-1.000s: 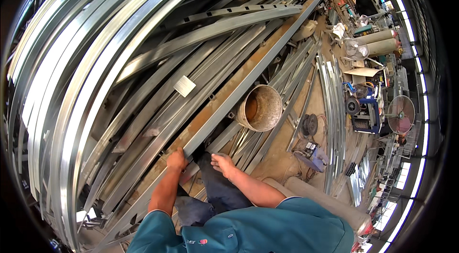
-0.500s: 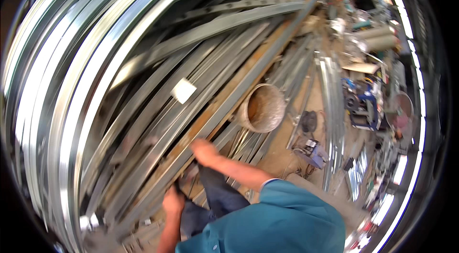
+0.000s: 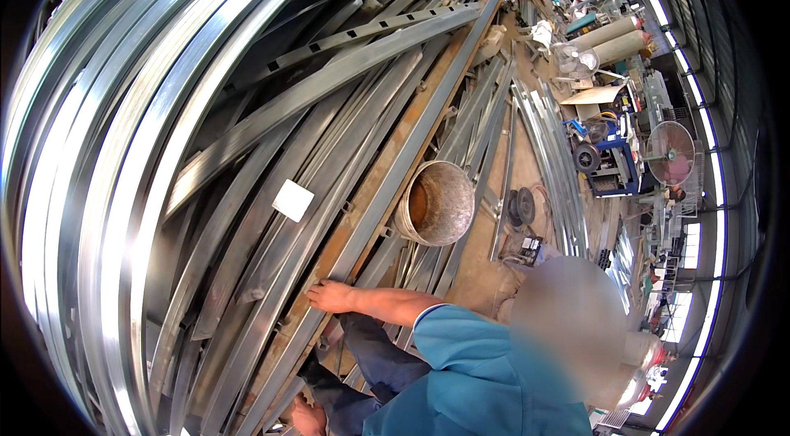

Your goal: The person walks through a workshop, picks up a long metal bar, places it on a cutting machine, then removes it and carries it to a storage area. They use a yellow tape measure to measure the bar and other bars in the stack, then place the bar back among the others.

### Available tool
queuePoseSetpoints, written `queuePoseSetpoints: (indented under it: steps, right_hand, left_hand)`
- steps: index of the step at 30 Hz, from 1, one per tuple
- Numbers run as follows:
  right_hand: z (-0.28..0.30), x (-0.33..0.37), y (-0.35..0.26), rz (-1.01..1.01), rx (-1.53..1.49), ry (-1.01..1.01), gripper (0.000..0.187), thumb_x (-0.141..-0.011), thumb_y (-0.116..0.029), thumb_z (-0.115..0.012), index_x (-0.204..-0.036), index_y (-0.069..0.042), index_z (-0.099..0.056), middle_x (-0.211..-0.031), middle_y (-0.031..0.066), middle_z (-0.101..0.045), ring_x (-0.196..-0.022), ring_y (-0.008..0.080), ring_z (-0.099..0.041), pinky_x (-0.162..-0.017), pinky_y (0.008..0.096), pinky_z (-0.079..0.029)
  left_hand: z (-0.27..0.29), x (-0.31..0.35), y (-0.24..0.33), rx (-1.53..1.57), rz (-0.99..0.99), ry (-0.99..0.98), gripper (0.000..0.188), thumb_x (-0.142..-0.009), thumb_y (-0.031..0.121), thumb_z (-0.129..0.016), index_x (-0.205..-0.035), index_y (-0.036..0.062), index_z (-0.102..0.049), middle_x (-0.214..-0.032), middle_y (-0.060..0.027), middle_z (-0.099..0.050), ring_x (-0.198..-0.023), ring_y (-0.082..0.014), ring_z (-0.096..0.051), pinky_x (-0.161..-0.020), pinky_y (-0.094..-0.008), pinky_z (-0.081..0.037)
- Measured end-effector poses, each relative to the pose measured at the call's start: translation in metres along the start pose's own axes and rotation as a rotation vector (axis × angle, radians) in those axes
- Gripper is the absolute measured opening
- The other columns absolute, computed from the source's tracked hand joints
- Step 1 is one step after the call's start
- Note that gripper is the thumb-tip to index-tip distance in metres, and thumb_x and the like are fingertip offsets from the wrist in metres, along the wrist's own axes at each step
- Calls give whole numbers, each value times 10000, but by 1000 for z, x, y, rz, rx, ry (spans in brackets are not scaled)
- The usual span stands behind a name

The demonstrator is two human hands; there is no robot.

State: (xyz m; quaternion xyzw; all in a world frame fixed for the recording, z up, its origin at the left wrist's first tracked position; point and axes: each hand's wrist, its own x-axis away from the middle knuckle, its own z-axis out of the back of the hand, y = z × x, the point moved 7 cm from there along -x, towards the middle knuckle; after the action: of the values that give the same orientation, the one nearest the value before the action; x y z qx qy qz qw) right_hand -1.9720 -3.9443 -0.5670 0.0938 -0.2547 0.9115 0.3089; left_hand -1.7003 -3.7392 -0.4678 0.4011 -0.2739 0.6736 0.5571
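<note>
Neither my left hand nor my right hand shows in the head view. A co-worker in a teal shirt [image 3: 469, 391] and dark trousers fills the lower middle. One of the co-worker's hands [image 3: 331, 296] rests on a long grey metal bar [image 3: 387, 168], its fingers over the edge. The other hand [image 3: 308, 417] is low, beside the bar's near part; its grip cannot be made out. Beneath and beside the bar runs a rusty brown beam [image 3: 411, 121]. A stained bucket [image 3: 439, 203] with brown residue inside stands just right of the bar.
Shiny curved-looking metal profiles [image 3: 123, 181] fill the left side. More grey lengths [image 3: 271, 139] lie stacked in the middle, with a white square piece [image 3: 292, 200] on them. Metal strips [image 3: 555, 164], a blue-framed machine [image 3: 613, 158] and a fan [image 3: 671, 152] are at right.
The view has shifted and become sharper. The co-worker's head has come into view, and the lower hand now appears nearer the bottom edge. The other hand stays on the bar.
</note>
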Motion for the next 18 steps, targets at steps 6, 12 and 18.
queuePoseSetpoints:
  steps: [6, 12, 18]
  right_hand:
    - [30, 39, 56, -88, 58, 93, 162, -810, -167, -612, -960, -118, -651, -985, 36, -586, -1002, 215, -579, -878, 380, -442]
    - [59, 103, 152, -327, 224, 139, 176, -781, -151, -632, -954, -148, -666, -959, 28, -606, -983, 193, -593, -890, 374, -432]
    - [113, 209, 205, -1265, -118, 546, 136, -916, -155, -551, -924, -58, -646, -923, 145, -614, -953, 373, -596, -779, 508, -475]
  left_hand:
    - [11, -14, 25, 13, -7, 26, 454, -886, 368, -563, -1191, 42, -645, -950, -284, -698, -856, -421, -703, -711, -546, -547]
    - [62, -8, 87, 170, -231, 165, 450, -794, 235, -675, -1190, 34, -603, -1022, -231, -674, -919, -414, -661, -768, -500, -537]
    - [255, 35, 186, 254, -501, 553, 557, -753, 92, -723, -1284, 50, -561, -1192, -192, -625, -1073, -389, -592, -903, -442, -514]
